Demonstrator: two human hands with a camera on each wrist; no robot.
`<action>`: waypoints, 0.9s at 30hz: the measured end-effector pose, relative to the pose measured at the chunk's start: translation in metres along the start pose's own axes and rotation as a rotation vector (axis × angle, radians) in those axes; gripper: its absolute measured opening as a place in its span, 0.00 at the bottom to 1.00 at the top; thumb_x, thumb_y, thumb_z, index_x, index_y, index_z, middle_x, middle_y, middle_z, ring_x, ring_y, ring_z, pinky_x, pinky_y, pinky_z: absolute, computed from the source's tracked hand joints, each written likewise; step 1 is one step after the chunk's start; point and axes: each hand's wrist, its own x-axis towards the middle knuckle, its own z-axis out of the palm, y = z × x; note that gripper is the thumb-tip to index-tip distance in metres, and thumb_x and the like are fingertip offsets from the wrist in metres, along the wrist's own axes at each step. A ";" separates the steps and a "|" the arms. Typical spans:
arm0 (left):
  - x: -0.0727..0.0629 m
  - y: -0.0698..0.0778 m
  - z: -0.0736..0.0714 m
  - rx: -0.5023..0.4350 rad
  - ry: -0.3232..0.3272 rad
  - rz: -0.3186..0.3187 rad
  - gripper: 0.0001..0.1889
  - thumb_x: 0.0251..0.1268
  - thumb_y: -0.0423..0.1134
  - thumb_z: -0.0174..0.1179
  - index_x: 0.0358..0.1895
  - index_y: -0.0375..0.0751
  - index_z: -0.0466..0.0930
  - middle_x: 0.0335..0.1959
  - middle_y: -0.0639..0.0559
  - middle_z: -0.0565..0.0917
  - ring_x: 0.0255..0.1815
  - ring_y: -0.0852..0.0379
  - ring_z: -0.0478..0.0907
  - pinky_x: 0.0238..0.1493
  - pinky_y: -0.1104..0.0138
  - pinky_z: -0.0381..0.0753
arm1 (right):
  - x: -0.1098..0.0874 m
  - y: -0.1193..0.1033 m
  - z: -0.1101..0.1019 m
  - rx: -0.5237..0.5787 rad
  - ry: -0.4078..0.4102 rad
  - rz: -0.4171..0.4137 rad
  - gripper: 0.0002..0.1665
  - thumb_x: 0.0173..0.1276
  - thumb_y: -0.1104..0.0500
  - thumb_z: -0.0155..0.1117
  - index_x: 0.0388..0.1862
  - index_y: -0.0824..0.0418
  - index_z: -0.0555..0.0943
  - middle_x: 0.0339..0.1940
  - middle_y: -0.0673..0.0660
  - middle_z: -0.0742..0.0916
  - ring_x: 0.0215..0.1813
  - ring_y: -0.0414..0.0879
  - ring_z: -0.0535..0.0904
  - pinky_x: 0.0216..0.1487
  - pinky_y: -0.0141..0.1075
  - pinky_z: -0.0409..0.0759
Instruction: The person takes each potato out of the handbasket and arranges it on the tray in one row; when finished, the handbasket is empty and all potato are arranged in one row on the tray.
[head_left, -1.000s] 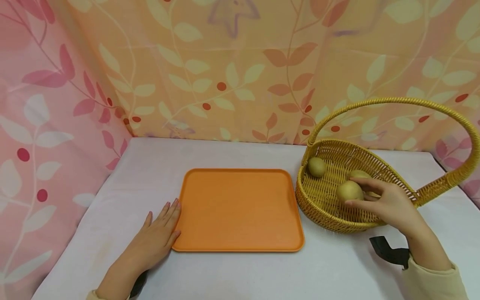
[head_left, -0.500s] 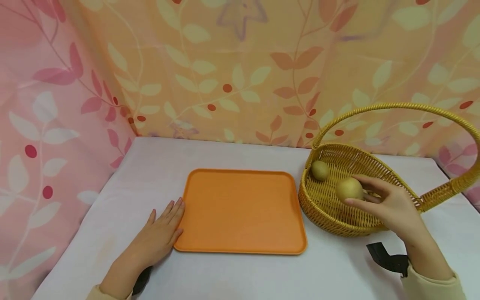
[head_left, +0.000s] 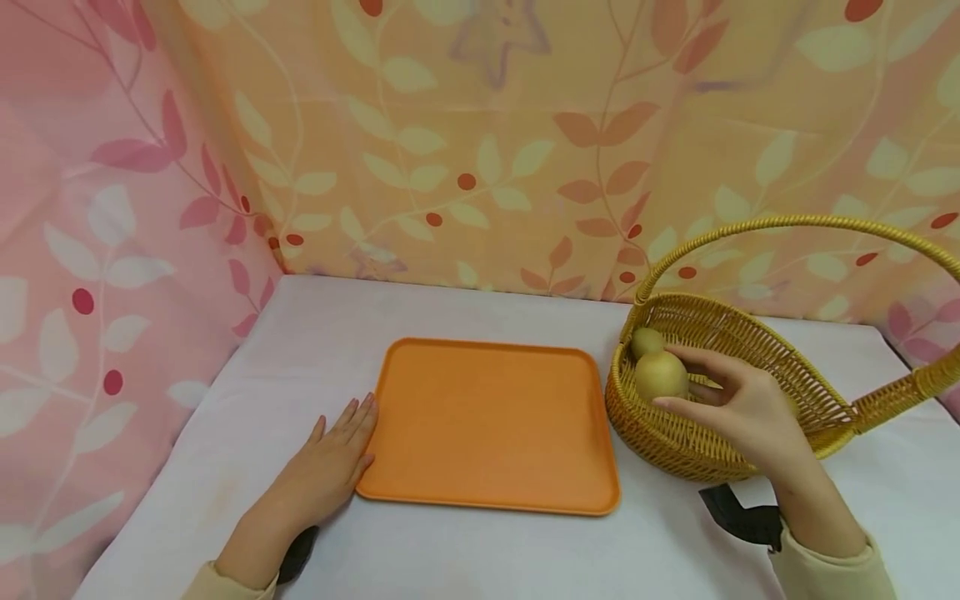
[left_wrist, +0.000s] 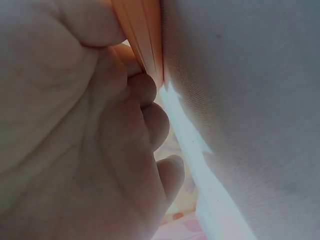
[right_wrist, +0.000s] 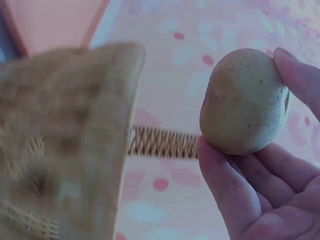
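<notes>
Thumb and fingers of my right hand point(head_left: 757, 417) pinch a round, yellowish-brown potato point(head_left: 662, 376) above the wicker basket point(head_left: 652, 454). In the right wrist view the potato point(right_wrist: 245, 100) shows small dark specks, and the basket wall point(right_wrist: 70, 135) is below its level to the left. A second potato point(head_left: 647, 340) lies at the basket's left end, partly covered by the held one. Another potato point(head_left: 790, 406) is mostly hidden behind my right hand. My left hand point(head_left: 326, 467) lies with fingers extended against the left edge of the orange tray point(head_left: 495, 425), also seen beside the tray side point(left_wrist: 145, 35) in the left wrist view.
The basket's tall arched handle point(head_left: 802, 222) rises over it at the right. A white cloth point(head_left: 465, 554) covers the table. Leaf-patterned fabric point(head_left: 435, 125) stands behind the table and along its left side.
My right hand has raised the potato from among the others and carried it left, toward the basket's left end. My left hand stays at the tray's edge; the head view shifts slightly.
</notes>
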 end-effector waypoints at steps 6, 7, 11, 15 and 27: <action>-0.002 0.001 0.001 -0.010 0.004 -0.004 0.31 0.69 0.39 0.54 0.70 0.29 0.56 0.71 0.38 0.58 0.72 0.40 0.54 0.64 0.38 0.52 | 0.008 -0.009 0.020 0.007 -0.026 -0.038 0.34 0.51 0.68 0.74 0.59 0.67 0.76 0.56 0.55 0.80 0.47 0.32 0.81 0.41 0.29 0.80; -0.002 0.001 0.001 -0.010 0.002 -0.006 0.31 0.69 0.39 0.53 0.70 0.29 0.56 0.72 0.38 0.58 0.72 0.40 0.54 0.64 0.38 0.52 | 0.009 -0.010 0.023 -0.001 -0.033 -0.033 0.34 0.52 0.67 0.74 0.59 0.67 0.76 0.57 0.58 0.80 0.47 0.32 0.80 0.42 0.29 0.80; -0.002 0.001 0.003 -0.007 0.002 -0.012 0.31 0.69 0.39 0.53 0.71 0.29 0.56 0.72 0.39 0.58 0.72 0.41 0.54 0.65 0.39 0.52 | 0.014 -0.014 0.036 0.005 -0.071 -0.022 0.33 0.52 0.65 0.75 0.58 0.68 0.76 0.56 0.65 0.79 0.48 0.35 0.81 0.42 0.29 0.80; -0.002 0.002 0.002 -0.009 0.002 -0.015 0.31 0.69 0.39 0.53 0.71 0.29 0.56 0.72 0.39 0.58 0.72 0.41 0.54 0.65 0.39 0.52 | 0.018 -0.015 0.050 0.056 -0.122 -0.004 0.34 0.52 0.63 0.75 0.59 0.68 0.75 0.57 0.64 0.78 0.49 0.45 0.82 0.41 0.31 0.81; -0.003 0.002 -0.004 -0.012 -0.015 -0.005 0.31 0.70 0.39 0.52 0.71 0.29 0.55 0.72 0.38 0.58 0.72 0.40 0.53 0.64 0.39 0.53 | 0.039 -0.025 0.098 0.143 -0.206 -0.052 0.35 0.49 0.62 0.77 0.57 0.68 0.77 0.53 0.60 0.82 0.55 0.51 0.78 0.52 0.35 0.77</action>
